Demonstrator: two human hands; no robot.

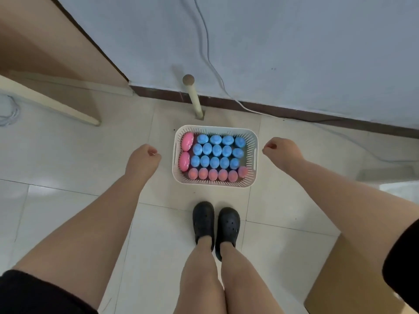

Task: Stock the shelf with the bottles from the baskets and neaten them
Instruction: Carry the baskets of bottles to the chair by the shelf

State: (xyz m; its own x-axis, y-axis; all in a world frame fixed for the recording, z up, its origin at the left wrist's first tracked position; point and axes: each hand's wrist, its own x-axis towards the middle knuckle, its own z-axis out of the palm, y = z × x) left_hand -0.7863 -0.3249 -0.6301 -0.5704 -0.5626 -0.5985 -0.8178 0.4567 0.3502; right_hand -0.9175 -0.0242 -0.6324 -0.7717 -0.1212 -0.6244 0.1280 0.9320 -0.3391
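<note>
Tiled floor (68, 177) is holding a white basket (252, 141) packed with blue bottles (216, 150) and pink bottles (213, 174).
Left hand (141, 158) and right hand (281, 150) are hovering either side, fingers curled, gripping nothing.

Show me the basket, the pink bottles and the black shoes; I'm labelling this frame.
basket (253, 155): head view, right wall.
pink bottles (187, 141): head view, cap of the upper one at the basket's left end.
black shoes (203, 217): head view, top of the left-hand shoe.
</note>
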